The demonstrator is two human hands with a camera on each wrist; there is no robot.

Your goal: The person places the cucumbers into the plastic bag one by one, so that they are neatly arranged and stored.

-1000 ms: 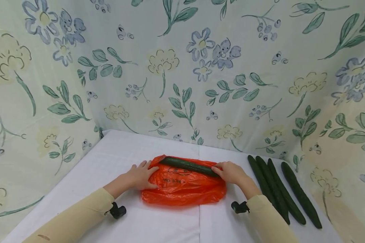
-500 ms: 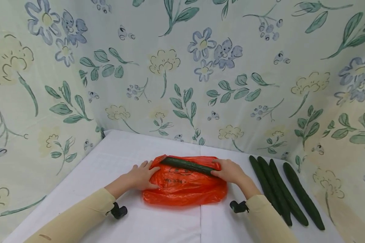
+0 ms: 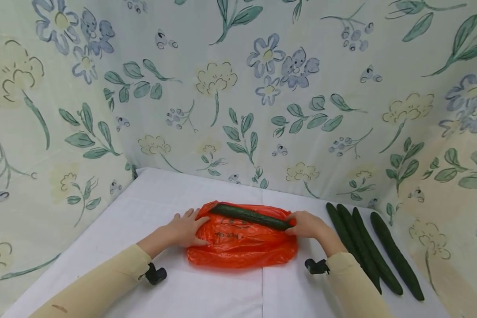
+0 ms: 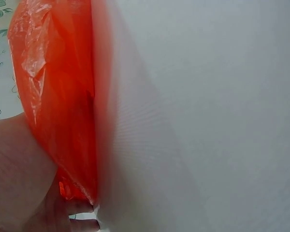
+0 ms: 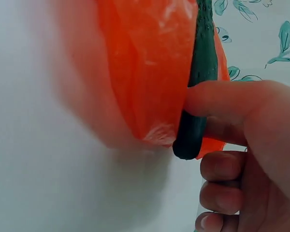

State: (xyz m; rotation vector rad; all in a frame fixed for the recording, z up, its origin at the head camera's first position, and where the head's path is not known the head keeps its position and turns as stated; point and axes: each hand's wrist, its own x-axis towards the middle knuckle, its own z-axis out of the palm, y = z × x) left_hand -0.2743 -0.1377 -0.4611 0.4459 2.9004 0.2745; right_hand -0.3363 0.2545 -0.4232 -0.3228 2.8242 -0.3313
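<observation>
Cucumber (image 3: 251,216) against red bag (image 3: 242,254), right hand (image 3: 308,224) pinching it near 1 end, left hand (image 3: 184,230) spread on bag

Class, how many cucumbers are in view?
5: one cucumber against the bag, pinched by the right hand; four cucumbers at right on the table. The bag may hide more.

Glinting white off the red plastic bag (image 3: 242,249), casting soft, blurred reddish shadow (image 5: 84,82) beside it in both wrist views.

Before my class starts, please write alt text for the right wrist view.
A right hand pinches a long, dark green cucumber near its blunt end, against a shiny orange-red plastic bag, over a white surface.
</observation>
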